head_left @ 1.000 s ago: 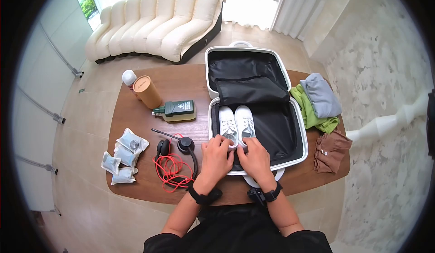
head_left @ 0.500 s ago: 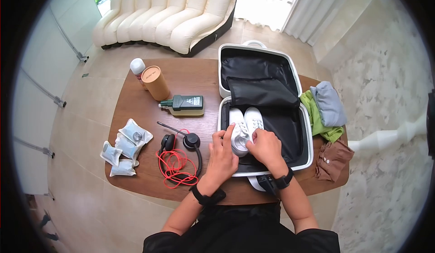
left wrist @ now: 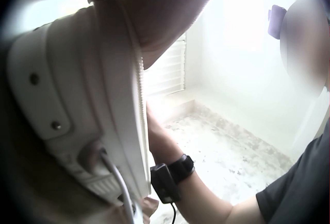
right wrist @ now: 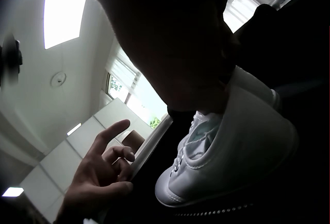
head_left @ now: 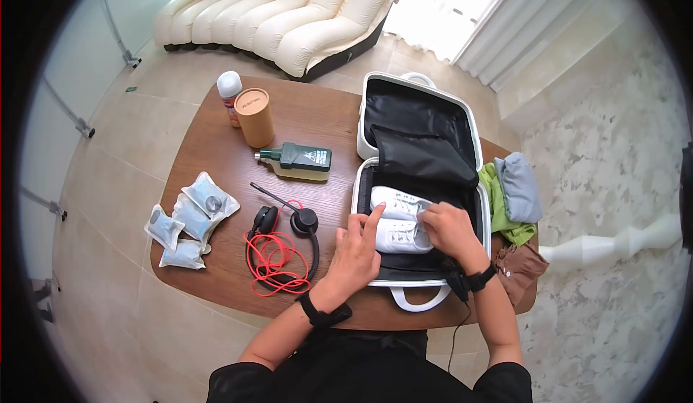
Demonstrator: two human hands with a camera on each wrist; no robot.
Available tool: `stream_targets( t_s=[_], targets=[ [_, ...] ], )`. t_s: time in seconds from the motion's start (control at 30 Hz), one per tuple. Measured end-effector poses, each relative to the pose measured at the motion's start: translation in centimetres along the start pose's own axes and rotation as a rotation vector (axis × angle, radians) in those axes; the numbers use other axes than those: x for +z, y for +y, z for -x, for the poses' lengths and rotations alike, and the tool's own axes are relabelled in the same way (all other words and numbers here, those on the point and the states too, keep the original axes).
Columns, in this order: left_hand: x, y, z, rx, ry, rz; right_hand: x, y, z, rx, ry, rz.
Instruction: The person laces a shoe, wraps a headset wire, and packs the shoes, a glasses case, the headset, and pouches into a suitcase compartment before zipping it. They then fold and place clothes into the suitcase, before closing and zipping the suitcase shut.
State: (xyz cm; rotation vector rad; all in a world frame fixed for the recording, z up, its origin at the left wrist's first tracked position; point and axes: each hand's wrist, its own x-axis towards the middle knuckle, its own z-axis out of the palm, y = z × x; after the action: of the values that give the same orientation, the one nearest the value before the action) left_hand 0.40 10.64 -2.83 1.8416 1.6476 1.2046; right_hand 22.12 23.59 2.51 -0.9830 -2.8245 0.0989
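A pair of white lace-up sneakers [head_left: 401, 237] lies side by side in the lower half of an open white suitcase [head_left: 356, 195], toes pointing left. My right hand [head_left: 451, 231] grips at the heel end of the sneakers, thumb and fingers at the shoe opening; in the right wrist view it is dark and partly covers the heel. My left hand [head_left: 354, 255] hovers over the suitcase's left edge near the toes, index finger extended, other fingers loosely bent. The right wrist view shows a gap between this hand and the sneaker [right wrist: 206, 167]. Suitcase shell [left wrist: 77, 90] fills the left wrist view's left side.
Left of the suitcase are a headset [head_left: 307, 222] with red cable, a green-topped bottle [head_left: 307, 159], a cardboard canister [head_left: 254, 121], a spray can [head_left: 229, 89] and several pale pouches [head_left: 209, 194]. Folded clothes [head_left: 518, 186] lie at the right. The black-lined lid stands open behind.
The sneakers have turned from toes pointing away to toes pointing left. My right hand has swung to the right with the heels; my left hand has come off the sneakers.
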Motion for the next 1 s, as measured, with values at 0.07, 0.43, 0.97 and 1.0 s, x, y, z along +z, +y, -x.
stream_targets(
  t_s=[0.07, 0.43, 0.97, 1.0],
  targets=[
    [0.1, -0.2, 0.0, 0.004, -0.006, -0.009, 0.4, 0.7, -1.5, -0.007, 0.016, 0.033],
    [0.0, -0.4, 0.0, 0.016, -0.050, -0.048, 0.2, 0.5, -3.1, -0.010, -0.015, 0.105],
    [0.0, -0.5, -0.2, 0.060, -0.057, -0.054, 3.3, -0.4, -3.7, 0.174, 0.034, 0.179],
    [0.0, -0.6, -0.2, 0.059, -0.060, -0.054, 3.1, -0.6, -3.6, 0.178, 0.036, 0.181]
  ],
)
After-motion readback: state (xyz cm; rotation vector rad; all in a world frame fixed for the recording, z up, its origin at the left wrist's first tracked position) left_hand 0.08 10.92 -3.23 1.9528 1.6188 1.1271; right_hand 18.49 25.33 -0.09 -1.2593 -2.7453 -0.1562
